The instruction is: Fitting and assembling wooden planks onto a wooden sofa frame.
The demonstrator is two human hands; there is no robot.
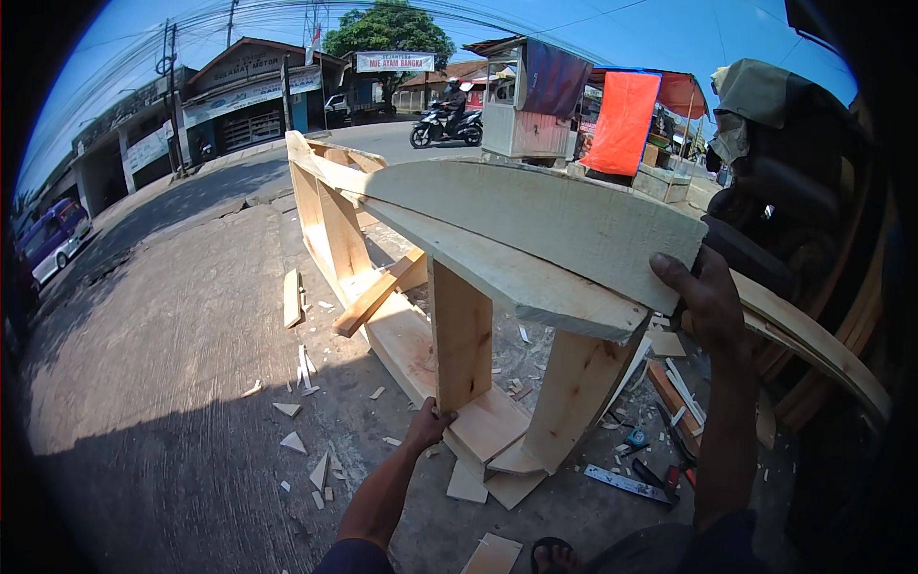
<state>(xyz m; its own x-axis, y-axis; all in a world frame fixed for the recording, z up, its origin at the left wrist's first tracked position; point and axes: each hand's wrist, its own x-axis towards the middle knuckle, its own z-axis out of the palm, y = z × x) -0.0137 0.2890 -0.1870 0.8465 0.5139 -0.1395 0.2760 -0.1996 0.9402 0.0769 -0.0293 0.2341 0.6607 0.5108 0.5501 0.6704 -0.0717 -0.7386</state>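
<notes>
A long pale wooden frame stands on the ground, built of boards with upright dividers between a lower and an upper plank. Along its upper plank a board with a curved top edge stands on edge. My right hand is closed round the near right end of that curved board, thumb on its face. Low down, my left hand grips the edge of the frame beside the nearest upright divider. A loose brown wood strip leans across the middle of the frame.
Offcuts litter the concrete. Near my right side lie a metal square, a blue tape measure and wood strips. Curved boards stand at the right. Beyond, a person on a motorbike is on the road near stalls.
</notes>
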